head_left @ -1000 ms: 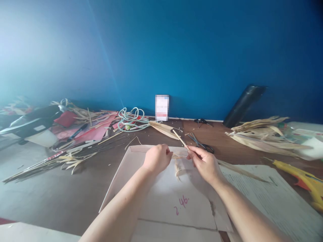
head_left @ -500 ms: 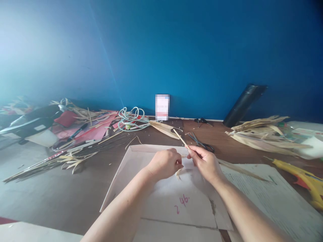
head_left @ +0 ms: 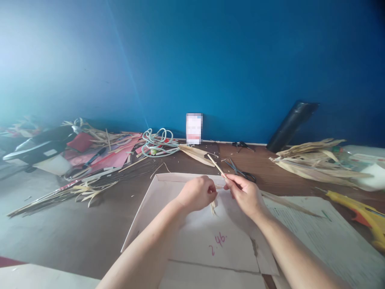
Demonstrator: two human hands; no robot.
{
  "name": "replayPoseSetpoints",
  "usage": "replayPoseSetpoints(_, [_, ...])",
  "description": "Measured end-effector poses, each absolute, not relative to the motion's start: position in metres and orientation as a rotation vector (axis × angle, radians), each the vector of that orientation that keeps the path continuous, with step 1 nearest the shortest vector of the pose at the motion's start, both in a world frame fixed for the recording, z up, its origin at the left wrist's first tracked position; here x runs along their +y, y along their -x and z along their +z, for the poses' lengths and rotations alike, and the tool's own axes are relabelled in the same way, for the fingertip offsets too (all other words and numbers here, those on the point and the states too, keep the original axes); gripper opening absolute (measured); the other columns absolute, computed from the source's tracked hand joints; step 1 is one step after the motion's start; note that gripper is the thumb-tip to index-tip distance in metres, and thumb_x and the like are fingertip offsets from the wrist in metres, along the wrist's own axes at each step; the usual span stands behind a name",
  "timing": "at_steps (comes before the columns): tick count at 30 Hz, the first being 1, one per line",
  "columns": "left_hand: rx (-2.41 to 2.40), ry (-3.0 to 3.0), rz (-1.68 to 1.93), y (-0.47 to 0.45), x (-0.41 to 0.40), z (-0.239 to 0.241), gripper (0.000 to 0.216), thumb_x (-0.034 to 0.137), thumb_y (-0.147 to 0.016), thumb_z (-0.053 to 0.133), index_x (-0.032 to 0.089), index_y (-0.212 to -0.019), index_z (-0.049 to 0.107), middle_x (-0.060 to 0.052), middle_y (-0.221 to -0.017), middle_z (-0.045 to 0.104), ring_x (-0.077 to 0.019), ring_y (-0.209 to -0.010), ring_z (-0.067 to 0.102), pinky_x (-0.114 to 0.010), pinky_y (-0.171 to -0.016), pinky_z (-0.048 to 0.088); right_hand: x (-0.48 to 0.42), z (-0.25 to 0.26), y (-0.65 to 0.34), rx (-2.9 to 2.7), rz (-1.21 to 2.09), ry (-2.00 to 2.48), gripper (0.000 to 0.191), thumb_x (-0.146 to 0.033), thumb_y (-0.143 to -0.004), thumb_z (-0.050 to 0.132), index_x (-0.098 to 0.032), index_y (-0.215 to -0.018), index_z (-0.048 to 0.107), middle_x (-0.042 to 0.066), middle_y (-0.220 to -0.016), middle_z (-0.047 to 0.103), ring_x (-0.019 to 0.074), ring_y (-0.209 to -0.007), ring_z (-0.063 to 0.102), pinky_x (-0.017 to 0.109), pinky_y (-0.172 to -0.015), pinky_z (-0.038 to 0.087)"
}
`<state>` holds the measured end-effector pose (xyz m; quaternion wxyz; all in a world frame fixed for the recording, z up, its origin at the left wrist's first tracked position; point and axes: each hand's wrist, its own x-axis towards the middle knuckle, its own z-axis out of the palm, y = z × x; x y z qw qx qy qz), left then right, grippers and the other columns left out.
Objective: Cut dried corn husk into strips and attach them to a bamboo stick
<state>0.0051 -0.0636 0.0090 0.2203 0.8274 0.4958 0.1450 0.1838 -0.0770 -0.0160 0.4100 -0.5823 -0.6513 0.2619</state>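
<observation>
My right hand (head_left: pixel 245 193) is closed around a thin pale stick (head_left: pixel 215 165), which slants up and left from its fingertips. Close by on the left, my left hand (head_left: pixel 197 194) is pinched shut with its fingers curled in. Pale frayed strips of what looks like dried husk (head_left: pixel 213 208) hang just below those fingertips; their upper part is hidden. Both hands are above a white cardboard sheet (head_left: pixel 186 237) marked "2.46." Beyond my right hand lie dark-handled scissors (head_left: pixel 247 175), and a dried husk leaf (head_left: pixel 197 154) rests behind the stick's tip.
Left of the board are a bundle of thin wires and strips (head_left: pixel 69 197), pink paper (head_left: pixel 117 154) and a coiled pale cable (head_left: pixel 159 143). To the right lie more dried husks (head_left: pixel 313 164), a printed sheet (head_left: pixel 300 224) and a yellow glue gun (head_left: pixel 361 212). A phone (head_left: pixel 194 128) leans on the blue wall.
My left hand has risen slightly, and the frayed strips now hang straighter and show more below its fingers. My right hand and the stick have barely moved.
</observation>
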Motion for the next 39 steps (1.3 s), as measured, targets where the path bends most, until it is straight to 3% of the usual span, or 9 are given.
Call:
replayPoseSetpoints(7, [1.597,-2.323,0.538,0.01,-0.057,0.008,0.017,0.019,-0.077,0.048,0.02,-0.085,0.063,-0.003,-0.092,0.06,-0.0141,-0.077,0.057,-0.023,-0.063,0.042,-0.077,-0.016,-0.183,-1.611,0.672,1.445,0.039,-0.046,-0.084,0.048,-0.018,-0.104,0.068,0.003,-0.07,0.069,0.0127,-0.046,0.051,0.025,-0.048,0.041])
replayPoseSetpoints(20, [1.288,-2.577,0.241,0.008,-0.06,0.006,0.025,0.02,-0.08,0.05,0.028,-0.099,0.065,-0.004,-0.094,0.057,-0.0181,-0.082,0.059,-0.027,-0.071,0.044,-0.077,-0.017,-0.184,-1.647,0.657,1.478,0.039,-0.046,-0.085,0.048,-0.02,-0.105,0.068,0.003,-0.073,0.07,0.014,-0.05,0.055,0.024,-0.048,0.042])
replayPoseSetpoints(27, [1.29,-2.599,0.212,0.009,-0.061,0.007,0.018,0.02,-0.082,0.045,0.023,-0.088,0.062,-0.004,-0.09,0.056,-0.0184,-0.08,0.058,-0.028,-0.069,0.043,-0.078,-0.016,-0.183,-1.675,0.635,1.489,0.039,-0.046,-0.085,0.047,-0.02,-0.106,0.067,0.004,-0.073,0.071,0.0152,-0.052,0.057,0.025,-0.05,0.043])
replayPoseSetpoints(36, [1.3,-2.66,0.192,0.008,-0.062,0.01,0.019,0.02,-0.084,0.045,0.022,-0.092,0.062,-0.005,-0.092,0.055,-0.0188,-0.083,0.058,-0.028,-0.069,0.043,-0.077,-0.018,-0.184,-1.688,0.626,1.481,0.037,-0.046,-0.085,0.047,-0.021,-0.104,0.068,0.003,-0.074,0.07,0.0161,-0.055,0.059,0.025,-0.051,0.044])
replayPoseSetpoints(39, [1.304,-2.68,0.175,0.007,-0.061,0.01,0.019,0.02,-0.084,0.044,0.021,-0.086,0.062,-0.005,-0.09,0.056,-0.0189,-0.082,0.058,-0.028,-0.068,0.044,-0.077,-0.018,-0.184,-1.684,0.628,1.488,0.035,-0.045,-0.086,0.049,-0.022,-0.103,0.068,0.002,-0.073,0.07,0.0158,-0.055,0.059,0.025,-0.052,0.043])
